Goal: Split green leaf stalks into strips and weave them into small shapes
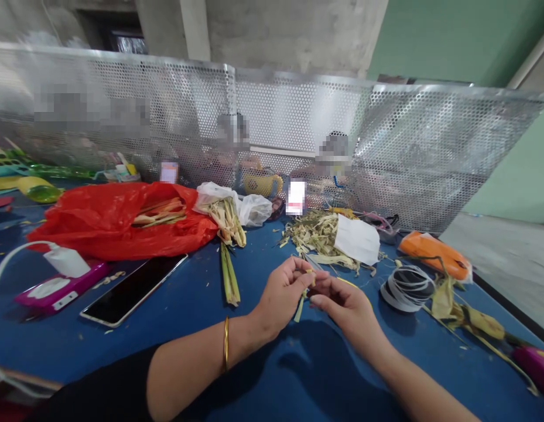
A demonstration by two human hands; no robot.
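Our left hand (286,291) and right hand (348,305), fingers curled, pinching what seems one thin pale-green plant strip (300,307), one black-screened phone (134,291) nearby.

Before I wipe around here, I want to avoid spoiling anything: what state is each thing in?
Left hand: pinching a plant strip
Right hand: fingers curled at the strip
Flat phone: screen dark
Small screen by the mesh: lit
Red bag: open, dried leaves inside
White charger: plugged into purple power strip
White coil: loosely wound

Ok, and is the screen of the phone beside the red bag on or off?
Off, it seems: the phone shows only black glass.
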